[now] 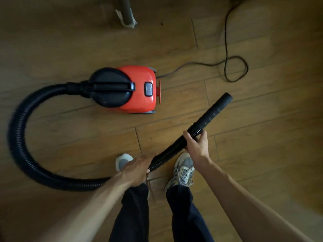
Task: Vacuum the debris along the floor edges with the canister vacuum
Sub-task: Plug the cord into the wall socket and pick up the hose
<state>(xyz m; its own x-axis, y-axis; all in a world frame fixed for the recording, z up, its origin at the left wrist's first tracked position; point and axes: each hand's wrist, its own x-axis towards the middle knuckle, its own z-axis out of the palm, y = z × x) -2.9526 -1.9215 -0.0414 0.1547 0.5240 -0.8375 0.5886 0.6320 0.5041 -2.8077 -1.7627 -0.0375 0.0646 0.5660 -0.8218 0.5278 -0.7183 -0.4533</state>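
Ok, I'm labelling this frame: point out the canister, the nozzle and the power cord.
canister (139,102), head view, on the red shell below the button.
nozzle (215,111), head view, on the smooth tube near the open end.
power cord (225,37), head view, on the straight run above the loop.

We are losing the hose (17,137) where it is passing under our left grip (136,169) and forearm (97,194), and its outer curve at the left is smearing into blur. That grip is also covering most of the left shoe (122,160). The power cord (225,35) is running out past the top edge, and a grey tube (126,9) there is being cut off too, perhaps a furniture leg. A dark speck (161,23) near it is showing too small for us to identify.
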